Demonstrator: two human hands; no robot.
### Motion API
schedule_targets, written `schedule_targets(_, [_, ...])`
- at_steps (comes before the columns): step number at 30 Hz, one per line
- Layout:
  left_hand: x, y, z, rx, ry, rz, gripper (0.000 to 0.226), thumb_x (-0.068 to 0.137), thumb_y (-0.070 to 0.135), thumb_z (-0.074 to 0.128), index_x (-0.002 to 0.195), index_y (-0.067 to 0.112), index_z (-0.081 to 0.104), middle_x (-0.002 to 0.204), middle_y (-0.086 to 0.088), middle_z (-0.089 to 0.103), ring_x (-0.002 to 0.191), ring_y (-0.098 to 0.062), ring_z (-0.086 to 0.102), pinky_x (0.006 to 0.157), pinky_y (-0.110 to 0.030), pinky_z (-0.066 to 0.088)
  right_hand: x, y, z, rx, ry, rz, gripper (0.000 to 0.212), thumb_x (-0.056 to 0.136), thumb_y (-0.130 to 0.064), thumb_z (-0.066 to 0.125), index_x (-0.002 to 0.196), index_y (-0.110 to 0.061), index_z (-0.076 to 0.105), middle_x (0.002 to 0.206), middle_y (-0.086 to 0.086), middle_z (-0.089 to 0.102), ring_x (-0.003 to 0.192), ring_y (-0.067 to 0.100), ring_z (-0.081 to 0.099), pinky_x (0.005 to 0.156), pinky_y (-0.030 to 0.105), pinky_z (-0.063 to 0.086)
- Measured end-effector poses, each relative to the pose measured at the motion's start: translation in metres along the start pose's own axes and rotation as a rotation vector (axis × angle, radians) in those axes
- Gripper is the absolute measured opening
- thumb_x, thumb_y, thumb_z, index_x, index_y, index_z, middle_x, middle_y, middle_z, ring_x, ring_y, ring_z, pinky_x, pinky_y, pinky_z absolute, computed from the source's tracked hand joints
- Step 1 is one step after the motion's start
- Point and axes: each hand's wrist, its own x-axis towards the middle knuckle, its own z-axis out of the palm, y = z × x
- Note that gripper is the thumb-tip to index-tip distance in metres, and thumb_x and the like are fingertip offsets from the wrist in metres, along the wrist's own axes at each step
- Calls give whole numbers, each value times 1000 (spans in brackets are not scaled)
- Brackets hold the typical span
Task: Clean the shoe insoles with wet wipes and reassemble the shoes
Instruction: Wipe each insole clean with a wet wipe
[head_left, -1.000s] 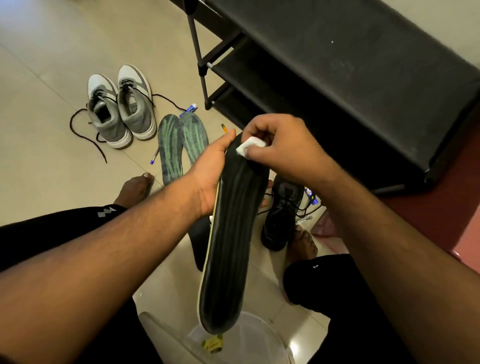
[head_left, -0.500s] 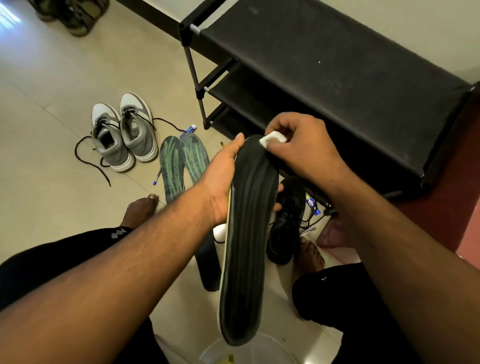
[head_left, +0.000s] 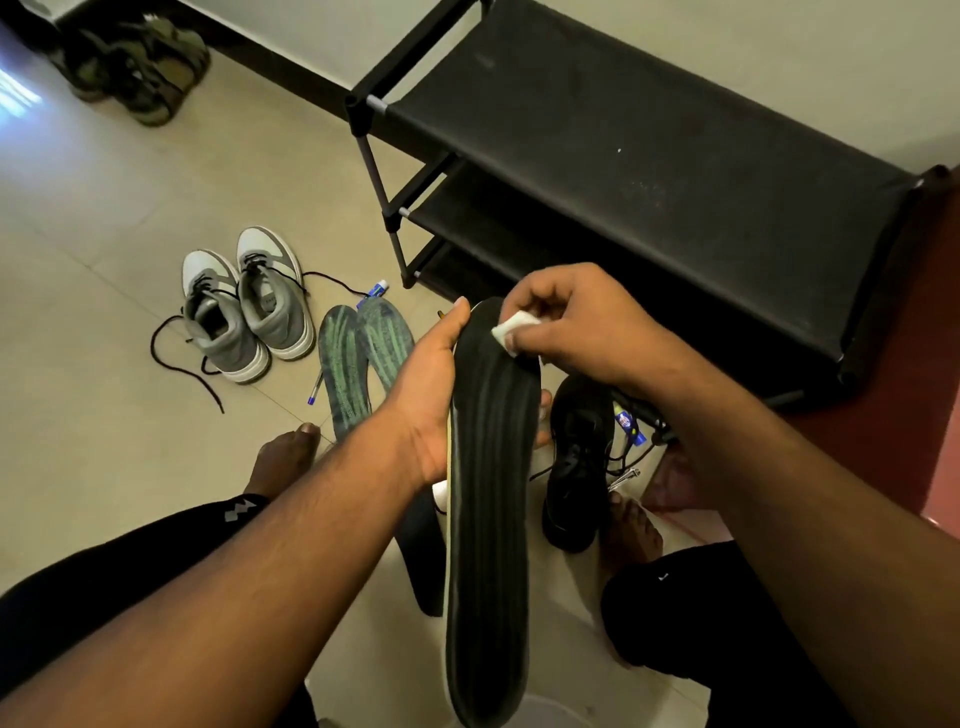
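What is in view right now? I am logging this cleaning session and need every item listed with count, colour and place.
Black insole: 1, held upright at centre.
Wet wipe: 1, white, pressed on the held insole's top end.
Second dark insole: 1, on the floor behind the held one.
Green insoles: 2, on the floor, side by side.
Grey sneakers: 2, black laces loose, left of the green insoles.
Black shoe: 1, on the floor below the right hand.
Shoe rack: 1, black, upper right.
Olive shoes: a pair, far upper left.
Left hand: grips the held insole's left edge.
Right hand: pinches the wipe.
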Motion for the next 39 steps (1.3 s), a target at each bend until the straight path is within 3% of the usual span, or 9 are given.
schedule_targets(2, [0, 1, -1, 4, 5, 7, 69, 91, 68, 46, 103, 8, 76, 105, -23, 65, 89, -37, 64, 89, -52, 49, 1, 1, 0, 0, -45, -11, 14, 78, -11, 74, 84, -23, 71, 78, -9, 67, 70, -1, 63, 63, 18, 51])
schedule_targets(6, [0, -1, -3, 30, -3, 19, 74, 90, 68, 49, 102, 0, 76, 104, -25, 66, 102, -40, 61, 102, -60, 42, 3, 4, -7, -177, 259, -48, 11, 80, -16, 72, 85, -25, 71, 80, -14, 66, 72, -4, 58, 62, 10, 41])
schedule_targets(11, [-4, -1, -6, 52, 7, 30, 67, 92, 67, 44, 102, 9, 76, 98, -22, 69, 87, -36, 66, 92, -53, 48, 0, -2, -14, -181, -189, -45, 10, 80, -14, 75, 86, -22, 73, 79, -13, 68, 70, -4, 61, 61, 13, 46])
schedule_targets(16, [-8, -1, -5, 68, 21, 22, 73, 88, 69, 48, 115, 5, 70, 104, -22, 69, 101, -39, 64, 95, -55, 47, 3, 1, -13, -120, 72, -89, 11, 78, -13, 76, 86, -20, 74, 77, -15, 69, 72, -6, 62, 62, 10, 46])
schedule_targets(20, [-7, 2, 0, 72, 16, 48, 71, 89, 69, 47, 112, 6, 72, 103, -22, 67, 91, -37, 65, 97, -54, 45, 2, -2, -14, -85, -55, -94, 10, 79, -11, 75, 86, -17, 74, 80, -10, 69, 70, -2, 63, 62, 14, 50])
schedule_targets(25, [-6, 2, 2, 31, -34, 80, 78, 88, 70, 45, 83, 1, 79, 90, -23, 66, 78, -36, 65, 89, -47, 47, 0, 0, -21, -135, 26, -36, 9, 78, -10, 75, 83, -18, 72, 75, -6, 68, 62, -3, 60, 55, 12, 45])
schedule_targets(31, [-6, -3, 5, 47, 13, 155, 68, 89, 68, 46, 106, 10, 77, 108, -24, 64, 95, -37, 62, 84, -48, 49, -1, -11, -2, -42, 5, -101, 12, 79, -11, 73, 84, -21, 69, 81, -5, 68, 69, 4, 64, 57, 18, 52])
schedule_targets(35, [-6, -2, 3, 78, 28, 163, 75, 86, 71, 47, 96, 4, 79, 103, -24, 65, 83, -34, 68, 93, -48, 47, 2, 2, -13, -215, 92, -72, 9, 79, -11, 69, 84, -18, 69, 79, -9, 64, 70, 0, 58, 60, 14, 43])
schedule_targets(39, [-5, -1, 2, 68, 20, 186, 67, 90, 69, 44, 96, 13, 80, 110, -22, 64, 98, -37, 62, 94, -51, 46, -3, -11, 0, -246, 16, -297, 10, 80, -7, 68, 87, -14, 69, 84, -6, 65, 79, 3, 58, 67, 16, 47])
